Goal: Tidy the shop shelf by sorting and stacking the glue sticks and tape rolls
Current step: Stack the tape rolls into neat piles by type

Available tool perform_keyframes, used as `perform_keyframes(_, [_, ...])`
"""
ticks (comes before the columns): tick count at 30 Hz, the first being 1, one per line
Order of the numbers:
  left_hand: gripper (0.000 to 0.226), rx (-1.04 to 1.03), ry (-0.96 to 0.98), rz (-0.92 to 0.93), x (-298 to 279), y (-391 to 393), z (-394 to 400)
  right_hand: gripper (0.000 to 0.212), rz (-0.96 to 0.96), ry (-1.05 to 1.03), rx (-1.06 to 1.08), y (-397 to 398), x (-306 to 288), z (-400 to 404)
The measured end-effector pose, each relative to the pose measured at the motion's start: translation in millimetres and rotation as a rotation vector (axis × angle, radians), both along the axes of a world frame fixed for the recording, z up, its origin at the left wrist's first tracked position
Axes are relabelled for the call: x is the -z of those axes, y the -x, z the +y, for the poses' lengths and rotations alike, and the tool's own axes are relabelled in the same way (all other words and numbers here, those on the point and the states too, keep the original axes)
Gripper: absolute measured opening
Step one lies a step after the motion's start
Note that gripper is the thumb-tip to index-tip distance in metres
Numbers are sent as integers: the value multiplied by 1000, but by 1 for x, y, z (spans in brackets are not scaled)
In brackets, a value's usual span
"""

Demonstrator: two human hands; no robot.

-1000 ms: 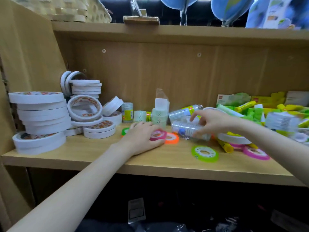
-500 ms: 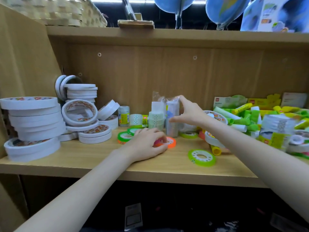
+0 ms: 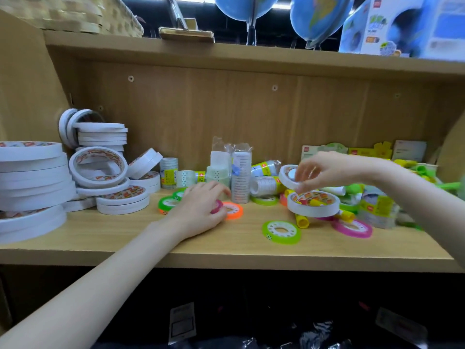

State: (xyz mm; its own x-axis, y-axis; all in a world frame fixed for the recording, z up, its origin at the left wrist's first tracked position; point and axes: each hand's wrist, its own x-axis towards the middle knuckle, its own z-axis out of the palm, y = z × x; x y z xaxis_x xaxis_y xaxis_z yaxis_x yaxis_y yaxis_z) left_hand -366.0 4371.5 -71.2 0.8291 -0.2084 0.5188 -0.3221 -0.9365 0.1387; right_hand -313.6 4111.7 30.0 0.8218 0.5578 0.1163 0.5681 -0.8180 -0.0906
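My left hand (image 3: pixel 201 210) lies over a pink tape roll (image 3: pixel 217 206) on the wooden shelf (image 3: pixel 125 238), fingers curved around it, beside an orange roll (image 3: pixel 232 210). My right hand (image 3: pixel 324 170) pinches a small white tape roll (image 3: pixel 288 176), tilted, lifted above a larger white roll (image 3: pixel 313 204) that sits on yellow glue sticks (image 3: pixel 302 220). Two wrapped packs of clear tape (image 3: pixel 240 172) stand upright at the back. White tape rolls (image 3: pixel 30 177) are stacked at the left.
Loose green (image 3: pixel 281 231) and pink (image 3: pixel 352 227) tape rolls lie near the shelf's front. A heap of green and yellow glue sticks (image 3: pixel 422 172) and packets fills the right end. An upper shelf board (image 3: pixel 251 56) hangs overhead with globes on it.
My right hand left the upright clear tape pack at the back, moved right and picked up a small white roll. My left hand stayed on the pink roll.
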Motion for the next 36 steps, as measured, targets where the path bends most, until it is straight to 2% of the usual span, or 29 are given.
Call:
perform_keyframes(2, [32, -11, -11, -8, 0, -3, -2, 24, 75, 148, 30, 8, 5, -16])
perform_keyframes(5, [34, -3, -14, -16, -1, -6, -13, 12, 60, 319, -3, 7, 22, -23])
perform_keyframes(8, [32, 9, -4, -67, -5, -11, -28, 5, 4, 177, -70, 10, 14, -36])
perform_keyframes(12, [31, -12, 12, -116, -4, -22, -40, 17, -182, -217, -133, 3, -12, -48])
perform_keyframes(13, [32, -18, 16, -126, -4, -23, -44, 17, -239, -255, -100, -4, -11, -44])
perform_keyframes(15, [34, -29, 4, -146, -3, -27, -51, 22, -316, -173, 6, -21, 2, -32])
perform_keyframes(17, [36, -37, -53, -147, -3, -29, -57, 11, -282, -48, 30, -40, 23, -22])
perform_keyframes(20, [42, -20, -104, -123, -1, -32, -67, 13, -219, 40, -11, -53, 39, -19])
perform_keyframes(22, [54, 24, -48, -97, -4, -29, -71, 25, -261, 23, -17, -55, 38, -18])
perform_keyframes(23, [57, 73, 12, -65, -6, -26, -72, 26, -275, -13, -9, -56, 36, -18])
perform_keyframes(26, [67, 290, 149, 55, -4, -14, -71, 9, -255, -123, 23, -59, 28, -21])
perform_keyframes(29, [65, 358, 74, 203, -2, -6, -73, 18, -162, -233, -11, -54, 20, -21])
perform_keyframes(32, [63, 334, -6, 242, -2, -7, -78, 29, -40, -400, -29, -49, 20, -22])
perform_keyframes(35, [65, 356, -18, 193, 0, -9, -87, 10, 52, -550, -49, -46, 21, -25])
perform_keyframes(36, [67, 367, -33, 178, 2, -10, -90, 11, 51, -576, -54, -45, 19, -28])
